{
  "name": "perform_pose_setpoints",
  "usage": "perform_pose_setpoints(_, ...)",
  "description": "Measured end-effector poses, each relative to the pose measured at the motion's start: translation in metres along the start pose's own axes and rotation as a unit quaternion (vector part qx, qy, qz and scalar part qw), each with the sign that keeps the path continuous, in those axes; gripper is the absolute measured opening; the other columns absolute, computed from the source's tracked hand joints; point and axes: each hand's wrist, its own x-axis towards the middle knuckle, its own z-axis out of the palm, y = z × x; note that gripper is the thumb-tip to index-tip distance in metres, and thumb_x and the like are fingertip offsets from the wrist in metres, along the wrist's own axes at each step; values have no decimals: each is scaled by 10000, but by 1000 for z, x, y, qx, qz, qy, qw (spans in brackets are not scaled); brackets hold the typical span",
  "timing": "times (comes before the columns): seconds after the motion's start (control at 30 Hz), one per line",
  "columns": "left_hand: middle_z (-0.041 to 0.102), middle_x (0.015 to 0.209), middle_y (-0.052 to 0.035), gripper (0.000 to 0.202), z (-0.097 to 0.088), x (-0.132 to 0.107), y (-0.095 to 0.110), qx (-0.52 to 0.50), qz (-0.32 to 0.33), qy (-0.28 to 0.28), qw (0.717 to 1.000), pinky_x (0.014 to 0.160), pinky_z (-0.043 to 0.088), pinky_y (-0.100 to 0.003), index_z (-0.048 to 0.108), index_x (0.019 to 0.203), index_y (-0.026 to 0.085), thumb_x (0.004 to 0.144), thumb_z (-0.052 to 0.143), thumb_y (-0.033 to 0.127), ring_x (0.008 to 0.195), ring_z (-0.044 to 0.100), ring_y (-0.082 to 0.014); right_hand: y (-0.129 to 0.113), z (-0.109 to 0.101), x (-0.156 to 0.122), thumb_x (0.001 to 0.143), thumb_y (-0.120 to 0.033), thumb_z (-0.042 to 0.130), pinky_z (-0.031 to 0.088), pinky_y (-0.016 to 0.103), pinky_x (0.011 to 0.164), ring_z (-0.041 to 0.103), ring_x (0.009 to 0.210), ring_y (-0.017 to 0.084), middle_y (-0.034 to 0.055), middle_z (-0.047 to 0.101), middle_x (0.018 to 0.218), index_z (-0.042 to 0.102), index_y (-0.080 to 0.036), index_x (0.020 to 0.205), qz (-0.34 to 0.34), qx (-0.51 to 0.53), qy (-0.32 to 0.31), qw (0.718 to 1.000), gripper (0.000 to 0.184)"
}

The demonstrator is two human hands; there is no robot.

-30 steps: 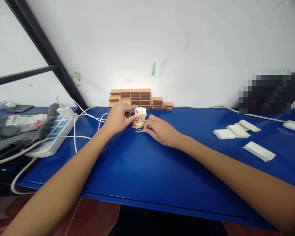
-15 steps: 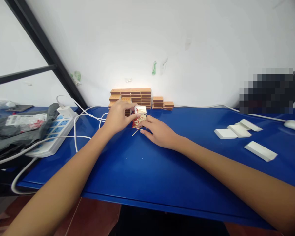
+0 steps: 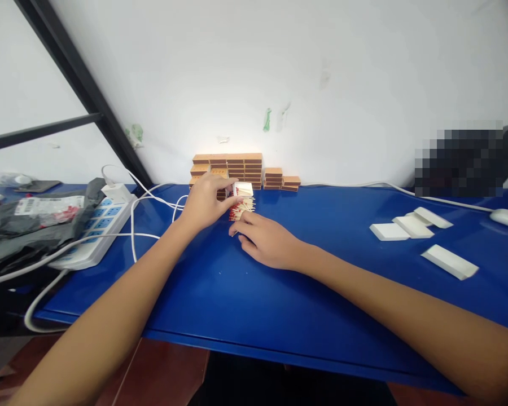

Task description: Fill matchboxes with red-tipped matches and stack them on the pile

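My left hand [image 3: 209, 200] grips a small white matchbox tray [image 3: 244, 189] by its left side, thumb low and fingers above. Red-tipped matchsticks [image 3: 244, 208] lie crosswise in a loose heap at the tray's near end, beside my left thumb. My right hand [image 3: 258, 237] is just in front of the heap, low over the table, with its fingers bent. A pale matchstick end shows faintly at its fingertips, the rest hidden by the fingers. Behind my left hand stand stacked orange-brown matchboxes [image 3: 244, 166], partly covered by it.
Smaller matchbox stacks [image 3: 273, 178] stand to the right along the wall. Several empty white trays [image 3: 389, 232] lie on the blue table [image 3: 322, 220] at right. At left are a power strip [image 3: 97, 231], white cables and a grey plastic bag [image 3: 34, 225]. Another person's hand shows at the far left edge.
My right hand has drawn slightly toward me, off the heap. The matchstick that stuck out at its fingertips is now mostly hidden. My left hand keeps its hold on the tray.
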Motion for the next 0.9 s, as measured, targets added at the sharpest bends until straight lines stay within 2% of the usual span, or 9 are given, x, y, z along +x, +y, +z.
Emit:
perform_pose_setpoints(0.2, 785, 920, -49, 227, 0, -1, -1, 6, 2, -1, 1000, 900, 498, -403, 799, 1096, 210, 909, 830, 336, 874, 667, -251, 4, 0, -4, 934, -57, 509, 478, 336, 843, 613, 918, 192, 69, 663, 1044, 636, -192, 941, 6, 58, 18, 998, 186)
perform_pose_setpoints(0.37, 793, 922, -38, 235, 1, -1, -3, 4, 15, -17, 1000, 909, 488, -419, 791, 1136, 227, 930, 808, 338, 883, 686, -257, 10, -1, -4, 911, -65, 535, 488, 359, 883, 622, 970, 218, 73, 679, 1013, 638, -198, 949, 11, 41, 46, 998, 172)
perform_pose_setpoints(0.53, 790, 934, -53, 244, 0, -1, -2, 4, 2, 0, 1000, 891, 499, -398, 801, 1116, 207, 905, 833, 325, 899, 680, -259, 18, -1, -4, 942, -113, 573, 497, 377, 910, 630, 1022, 239, 85, 679, 1060, 663, -194, 982, 24, -1, 82, 996, 127)
perform_pose_setpoints(0.67, 791, 951, -65, 286, 0, -1, -2, 6, 3, 0, 1000, 896, 501, -402, 798, 1158, 201, 910, 829, 341, 907, 678, -265, 22, 2, 0, 971, -221, 654, 499, 391, 900, 636, 1009, 250, 96, 657, 1078, 669, -182, 1013, 90, -37, 111, 989, 60)
perform_pose_setpoints(0.77, 798, 955, -64, 298, 1, -1, -3, 9, 5, -11, 1000, 897, 500, -417, 799, 1177, 216, 913, 825, 354, 894, 681, -268, 23, 2, 4, 986, -207, 657, 491, 380, 884, 638, 979, 242, 87, 662, 1021, 678, -185, 958, 129, -33, 89, 987, 41)
perform_pose_setpoints(0.9, 810, 977, -64, 315, 2, 0, -6, -10, 16, -11, 1000, 920, 499, -424, 803, 1187, 209, 896, 849, 320, 906, 699, -265, 24, 0, 5, 1015, -180, 628, 480, 365, 870, 622, 950, 231, 77, 667, 971, 663, -193, 893, 116, -24, 56, 991, 128)
